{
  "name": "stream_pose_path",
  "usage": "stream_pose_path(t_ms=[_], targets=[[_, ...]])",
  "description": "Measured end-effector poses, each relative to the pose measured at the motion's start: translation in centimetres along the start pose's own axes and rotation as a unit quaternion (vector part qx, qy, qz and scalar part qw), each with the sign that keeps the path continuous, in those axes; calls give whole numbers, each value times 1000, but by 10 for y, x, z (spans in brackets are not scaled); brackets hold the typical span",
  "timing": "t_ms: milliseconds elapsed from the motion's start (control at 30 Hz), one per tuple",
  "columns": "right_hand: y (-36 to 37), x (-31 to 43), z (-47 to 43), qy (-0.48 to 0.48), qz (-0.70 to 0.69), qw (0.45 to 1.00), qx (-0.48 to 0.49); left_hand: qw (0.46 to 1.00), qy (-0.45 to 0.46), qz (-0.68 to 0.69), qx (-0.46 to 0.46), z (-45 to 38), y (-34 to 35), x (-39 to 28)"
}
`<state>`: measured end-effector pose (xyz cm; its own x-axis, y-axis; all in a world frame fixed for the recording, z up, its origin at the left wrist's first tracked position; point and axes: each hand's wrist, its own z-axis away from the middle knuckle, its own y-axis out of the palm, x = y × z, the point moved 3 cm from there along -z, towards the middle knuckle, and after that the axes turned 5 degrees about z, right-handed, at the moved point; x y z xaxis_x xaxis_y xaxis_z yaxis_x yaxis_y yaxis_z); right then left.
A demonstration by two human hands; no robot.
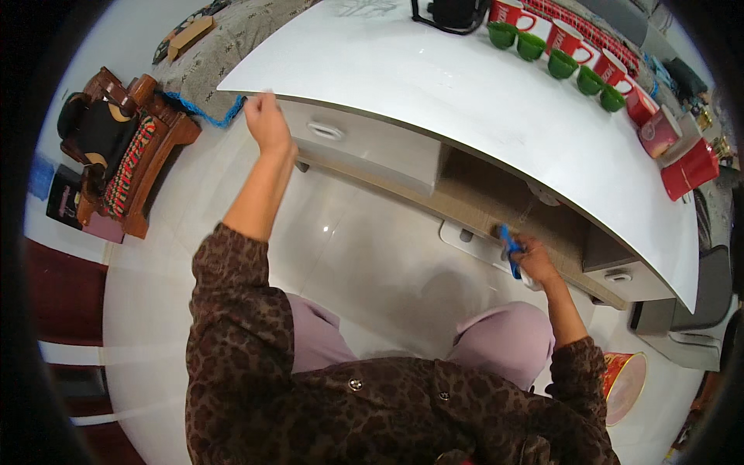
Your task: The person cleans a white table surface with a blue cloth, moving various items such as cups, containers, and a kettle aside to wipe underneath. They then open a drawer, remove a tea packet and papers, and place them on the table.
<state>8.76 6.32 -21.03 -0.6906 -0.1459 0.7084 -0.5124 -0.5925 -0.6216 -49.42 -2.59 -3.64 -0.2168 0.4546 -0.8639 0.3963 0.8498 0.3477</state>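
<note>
My left hand (268,125) is at the near left corner of a white-topped table (372,70), its fingers curled by the edge; whether it grips the edge is unclear. My right hand (533,258) holds a blue object (510,250), perhaps a spray bottle's trigger head, with a whitish part below. It is in front of the table's open wooden shelf (465,180), where a small pale item (543,193) lies partly hidden. A white drawer with an oval handle (325,131) is beside my left hand.
Green cups (562,63) and red mugs (564,38) line the table's far right, near a red container (690,168). A carved wooden chair (157,168) stands left. A flat white device (474,244) lies beneath the shelf. A red bucket (625,386) is at right.
</note>
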Motion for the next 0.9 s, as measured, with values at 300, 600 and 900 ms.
stream_pose_path(t_ms=[300,600,900], targets=[[56,238,5,-53,88,946,308,764,-584,272,36,74,-19,97],[38,248,21,52,176,962,200,760,-573,288,105,77,-51,99],[40,251,44,227,198,942,147,742,-579,294,167,114,-148,73]])
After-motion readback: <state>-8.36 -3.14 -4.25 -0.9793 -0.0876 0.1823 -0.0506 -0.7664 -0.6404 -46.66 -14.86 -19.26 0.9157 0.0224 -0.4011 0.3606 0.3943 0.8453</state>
